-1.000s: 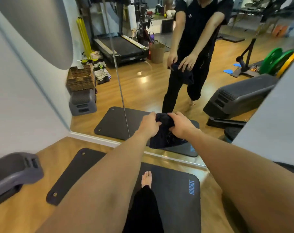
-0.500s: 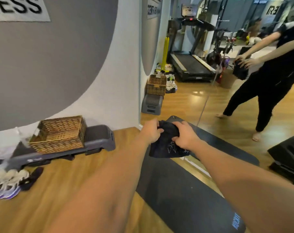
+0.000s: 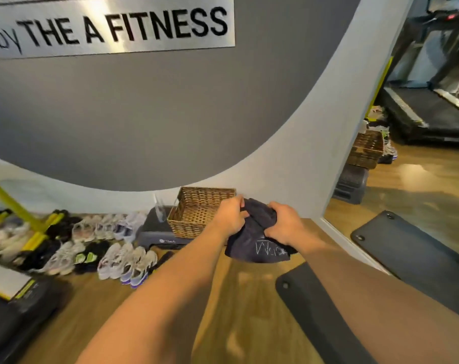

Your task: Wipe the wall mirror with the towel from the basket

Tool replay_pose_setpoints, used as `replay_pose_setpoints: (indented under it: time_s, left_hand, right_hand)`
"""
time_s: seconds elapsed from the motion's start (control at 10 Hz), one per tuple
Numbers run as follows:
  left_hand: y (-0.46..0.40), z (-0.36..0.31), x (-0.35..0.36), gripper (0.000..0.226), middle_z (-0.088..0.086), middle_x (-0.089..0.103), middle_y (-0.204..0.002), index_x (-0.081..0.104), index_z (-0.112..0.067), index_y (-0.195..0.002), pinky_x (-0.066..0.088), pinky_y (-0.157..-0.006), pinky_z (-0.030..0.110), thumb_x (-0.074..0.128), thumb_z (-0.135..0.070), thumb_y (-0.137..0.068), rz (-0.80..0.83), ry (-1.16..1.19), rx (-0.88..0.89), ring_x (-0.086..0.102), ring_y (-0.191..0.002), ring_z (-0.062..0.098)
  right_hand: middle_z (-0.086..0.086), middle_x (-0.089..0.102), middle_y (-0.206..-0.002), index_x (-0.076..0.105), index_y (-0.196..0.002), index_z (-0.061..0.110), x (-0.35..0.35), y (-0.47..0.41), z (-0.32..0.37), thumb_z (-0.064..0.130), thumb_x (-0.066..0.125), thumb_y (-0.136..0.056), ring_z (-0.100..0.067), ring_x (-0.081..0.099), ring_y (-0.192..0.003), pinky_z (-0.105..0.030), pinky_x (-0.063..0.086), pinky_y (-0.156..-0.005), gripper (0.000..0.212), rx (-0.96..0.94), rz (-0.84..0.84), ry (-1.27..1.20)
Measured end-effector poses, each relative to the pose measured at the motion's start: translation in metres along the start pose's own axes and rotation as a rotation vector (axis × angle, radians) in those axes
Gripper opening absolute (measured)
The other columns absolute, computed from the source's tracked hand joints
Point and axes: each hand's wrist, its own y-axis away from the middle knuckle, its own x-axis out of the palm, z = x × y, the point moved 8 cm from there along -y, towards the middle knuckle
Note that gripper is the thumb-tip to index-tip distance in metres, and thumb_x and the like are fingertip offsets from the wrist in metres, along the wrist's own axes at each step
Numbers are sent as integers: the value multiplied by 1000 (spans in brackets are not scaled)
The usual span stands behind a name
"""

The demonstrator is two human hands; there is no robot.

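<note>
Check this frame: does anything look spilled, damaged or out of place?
Nothing stands out. Both hands, left hand and right hand, grip the bunched dark towel near the wicker basket, which sits upright on a grey step platform. Shoes line the wall in loose rows; the floor looks dry.

We have a single view, worn on the head, wide-angle, looking forward and down along our two outstretched forearms. It faces the grey and white wall (image 3: 170,114), with the lettered sign (image 3: 112,27) at 11 o'clock and the wicker basket (image 3: 197,214) just left of centre. The wall mirror (image 3: 420,153) runs along the 2 to 3 o'clock edge. The wooden floor (image 3: 236,298) fills the lower frame. The edges bend and blur.
</note>
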Motion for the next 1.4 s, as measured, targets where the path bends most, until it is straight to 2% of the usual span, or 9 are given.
replay_pose_setpoints:
  time_s: [0.2, 0.4, 0.6, 0.8, 1.0, 1.1, 1.2, 1.3, 1.4]
  left_hand:
    - [-112, 108, -46, 13, 9, 57, -102, 51, -11, -104, 38, -77, 31, 63, -13, -98, -13, 7, -61, 57, -97, 27]
    - [-229, 195, -69, 22, 14, 62, -116, 55, -7, -118, 39, -80, 32, 62, -16, -100, 39, 56, -150, 58, -107, 32]
    - [-339, 270, -76, 27, 14, 64, -124, 56, -9, -124, 43, -87, 35, 61, -18, -100, 91, 89, -207, 60, -114, 34]
    - [-485, 386, -32, 33, 12, 62, -130, 55, -13, -132, 49, -100, 41, 60, -20, -101, 219, 133, -271, 59, -120, 34]
    - [-582, 502, 54, 29, 12, 63, -128, 55, -13, -129, 54, -97, 43, 60, -22, -102, 351, 137, -404, 61, -116, 33]
    - [-613, 562, 116, 30, 12, 62, -130, 55, -13, -129, 54, -96, 39, 61, -20, -101, 411, 135, -467, 61, -118, 30]
    - [-623, 600, 158, 47, 15, 51, -145, 45, -14, -143, 51, -103, 41, 62, -22, -100, 454, 98, -521, 55, -128, 33]
    - [-619, 650, 213, 78, 15, 5, -168, 10, -17, -161, 38, -118, 48, 60, -28, -102, 562, 2, -605, 30, -149, 41]
    - [-612, 666, 234, 77, 15, 0, -169, 7, -13, -161, 33, -121, 48, 55, -30, -104, 614, -73, -581, 25, -151, 40]
  right_hand:
    - [1, 67, -98, 63, -112, 29, 56, -149, 55, 32, 83, -70, -27, 67, -95, -39, 59, -79, 47, -10, 46, -7]
    - [-4, 70, -115, 58, -131, 25, 91, -293, 96, 25, 85, -74, -29, 67, -105, -38, 55, -84, 62, -26, 147, 50]
    - [-1, 68, -117, 55, -127, 29, 133, -423, 109, 28, 84, -79, -27, 65, -104, -33, 47, -77, 56, 25, 231, 58]
    - [-2, 70, -124, 63, -133, 30, 223, -586, 81, 30, 84, -79, -30, 66, -114, -37, 54, -93, 58, 137, 288, 31]
    - [-5, 66, -131, 65, -135, 19, 339, -699, 24, 22, 85, -82, -30, 60, -124, -35, 47, -95, 58, 242, 403, 21]
    - [-5, 68, -126, 66, -131, 15, 405, -739, -16, 26, 83, -84, -28, 62, -119, -38, 51, -96, 51, 275, 478, 51]
    - [-11, 58, -143, 47, -150, 21, 450, -753, -45, 40, 83, -83, -32, 56, -130, -45, 51, -104, 79, 323, 525, 110]
    - [-15, 7, -171, -1, -165, 25, 490, -756, -86, 51, 74, -90, -45, 16, -155, -60, 26, -121, 109, 475, 464, 202]
    - [-14, 0, -173, -5, -165, 24, 501, -751, -93, 46, 66, -98, -45, 7, -157, -60, 19, -123, 100, 488, 432, 210]
